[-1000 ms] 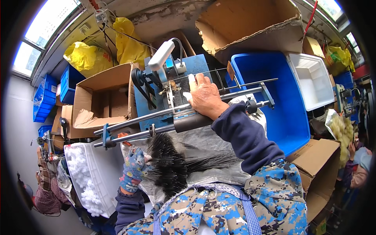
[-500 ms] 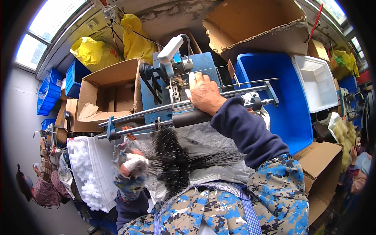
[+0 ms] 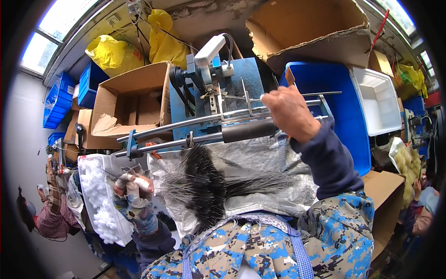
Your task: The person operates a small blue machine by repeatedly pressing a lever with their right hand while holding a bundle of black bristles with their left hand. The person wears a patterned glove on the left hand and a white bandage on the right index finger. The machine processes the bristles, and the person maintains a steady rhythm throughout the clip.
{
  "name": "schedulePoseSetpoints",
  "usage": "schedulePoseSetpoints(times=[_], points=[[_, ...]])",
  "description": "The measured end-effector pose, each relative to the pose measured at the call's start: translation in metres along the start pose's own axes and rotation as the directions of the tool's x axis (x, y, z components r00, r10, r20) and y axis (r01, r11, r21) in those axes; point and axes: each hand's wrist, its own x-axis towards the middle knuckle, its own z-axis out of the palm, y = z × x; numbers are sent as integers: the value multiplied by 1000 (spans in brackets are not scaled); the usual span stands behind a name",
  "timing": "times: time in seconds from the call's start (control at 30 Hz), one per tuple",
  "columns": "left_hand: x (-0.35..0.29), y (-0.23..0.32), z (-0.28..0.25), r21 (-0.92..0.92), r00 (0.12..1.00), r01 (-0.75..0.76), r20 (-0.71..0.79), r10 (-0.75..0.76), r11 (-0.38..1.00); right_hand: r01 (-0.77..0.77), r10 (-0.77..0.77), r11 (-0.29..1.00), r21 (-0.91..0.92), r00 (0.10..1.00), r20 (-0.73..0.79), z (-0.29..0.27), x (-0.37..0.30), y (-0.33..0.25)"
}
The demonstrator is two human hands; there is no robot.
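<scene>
My right hand [image 3: 289, 110] is closed over a thin metal bar [image 3: 320, 94] at the right end of a blue bench machine [image 3: 241, 79]. Just below it run two long steel rails [image 3: 186, 124], one with a black sleeve [image 3: 248, 130]. My left hand [image 3: 132, 193], in a patterned glove with taped fingertips, is curled shut at the left, apparently pinching a thin wire; what it holds is hard to make out. Between my arms a heap of black wire bristle brushes [image 3: 204, 186] lies on a silvery sheet [image 3: 274, 158].
A white bin of foam pieces [image 3: 95, 195] sits beside my left hand. An open cardboard box [image 3: 134, 104] stands behind it, with blue tubs [image 3: 346, 107] and a white tub [image 3: 381, 100] to the right. Other people sit at the far left [image 3: 49, 214] and far right [image 3: 420, 209].
My right hand has slid right along the machine's bar. My left hand has drawn away from the brush heap toward the white foam bin.
</scene>
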Motion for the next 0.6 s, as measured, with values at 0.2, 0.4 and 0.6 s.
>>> schedulePoseSetpoints(times=[0.2,0.4,0.6], points=[[-2,-12,83,107,914,267,288,-287,958,268,-87,624,734,957,-276,-3,-37,-100],[2,-16,98,532,791,-207,584,-179,821,118,184,-409,905,982,-44,-26,-36,-103],[33,-91,4,959,842,-282,266,-469,37,18,106,927,375,946,-308,9,26,-21]])
